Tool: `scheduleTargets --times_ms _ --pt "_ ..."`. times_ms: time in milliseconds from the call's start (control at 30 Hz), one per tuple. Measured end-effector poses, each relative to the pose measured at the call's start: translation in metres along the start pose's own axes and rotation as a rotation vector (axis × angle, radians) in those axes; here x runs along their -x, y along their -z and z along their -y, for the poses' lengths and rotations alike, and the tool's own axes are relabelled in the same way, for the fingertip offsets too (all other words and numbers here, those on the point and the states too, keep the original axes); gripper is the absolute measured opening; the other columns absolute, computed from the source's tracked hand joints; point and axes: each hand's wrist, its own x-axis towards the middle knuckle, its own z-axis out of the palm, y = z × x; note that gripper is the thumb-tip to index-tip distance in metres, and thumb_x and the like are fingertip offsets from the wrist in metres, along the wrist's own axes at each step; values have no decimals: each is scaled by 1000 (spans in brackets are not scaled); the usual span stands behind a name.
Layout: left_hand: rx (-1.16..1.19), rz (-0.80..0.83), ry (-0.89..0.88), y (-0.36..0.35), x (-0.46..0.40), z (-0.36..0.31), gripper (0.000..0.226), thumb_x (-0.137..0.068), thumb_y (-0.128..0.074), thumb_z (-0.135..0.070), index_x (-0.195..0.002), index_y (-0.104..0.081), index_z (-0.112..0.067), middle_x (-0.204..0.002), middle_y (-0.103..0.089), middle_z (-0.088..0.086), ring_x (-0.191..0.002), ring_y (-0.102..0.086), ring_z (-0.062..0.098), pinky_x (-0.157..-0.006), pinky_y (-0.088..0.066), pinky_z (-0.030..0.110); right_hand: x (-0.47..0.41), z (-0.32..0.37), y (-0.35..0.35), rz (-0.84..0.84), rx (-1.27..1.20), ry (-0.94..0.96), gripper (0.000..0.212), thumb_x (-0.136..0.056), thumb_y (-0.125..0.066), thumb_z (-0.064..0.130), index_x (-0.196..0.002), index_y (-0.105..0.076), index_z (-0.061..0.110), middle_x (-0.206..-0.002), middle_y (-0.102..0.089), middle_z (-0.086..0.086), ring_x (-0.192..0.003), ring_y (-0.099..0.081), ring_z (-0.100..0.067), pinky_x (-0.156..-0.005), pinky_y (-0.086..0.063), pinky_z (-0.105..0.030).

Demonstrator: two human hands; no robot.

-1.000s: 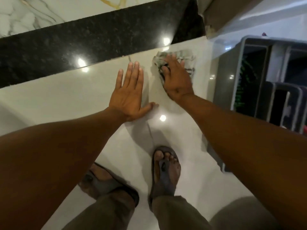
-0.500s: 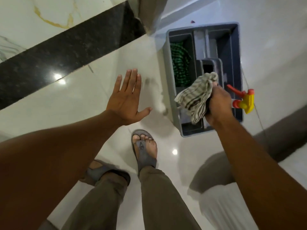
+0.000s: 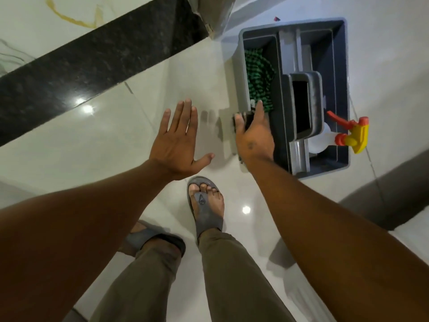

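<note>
My right hand reaches down over the left compartment of a grey plastic caddy on the floor. Between its thumb and fingers it holds a dark bunch of the checked cloth, most of which is hidden under the palm. A green-and-black cloth lies in the same compartment, just beyond my fingertips. My left hand hovers flat over the pale floor tile with its fingers spread and holds nothing.
A spray bottle with a yellow-and-red trigger stands in the caddy's right side. A black granite strip runs diagonally at the left, with marble beyond. My sandalled feet stand on the glossy floor below my hands.
My right hand lifted the checked cloth off the floor, carried it right over the caddy and has lowered it to the left compartment. My left hand rose off the floor.
</note>
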Motion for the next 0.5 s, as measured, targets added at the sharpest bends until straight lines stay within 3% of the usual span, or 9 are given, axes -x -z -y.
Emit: scheduleTargets --times_ms 200,333,400,500 --pt "22 -65 44 6 2 12 115 -90 -28 -83 -165 -5 1 -175 -3 25 -164 -2 38 -132 0 55 -10 -15 -22 2 8 -18 67 -106 -47 48 -161 -13 29 -159 -43 -11 -130 -56 -43 -103 -48 -55" --pt "-4 -106 181 56 17 21 117 -88 -22 -87 -165 4 -3 -176 5 21 -164 4 37 -130 6 53 13 -12 10 135 -9 58 91 -101 -59 46 -164 3 25 -172 -14 -8 -154 -29 -34 -121 -32 -53" --pt "-16 -121 247 109 22 36 118 -88 -20 -88 -165 1 -1 -176 4 22 -164 4 37 -132 2 56 37 -7 43 228 39 70 84 -100 -61 42 -163 -8 26 -170 -19 -9 -153 -30 -31 -122 -33 -54" --pt "18 -282 293 210 46 48 117 -90 -27 -84 -165 -4 3 -175 1 25 -163 2 40 -132 -5 59 120 -17 110 325 166 125 71 -100 -60 42 -159 -24 26 -162 -36 -13 -144 -44 -27 -118 -41 -48"
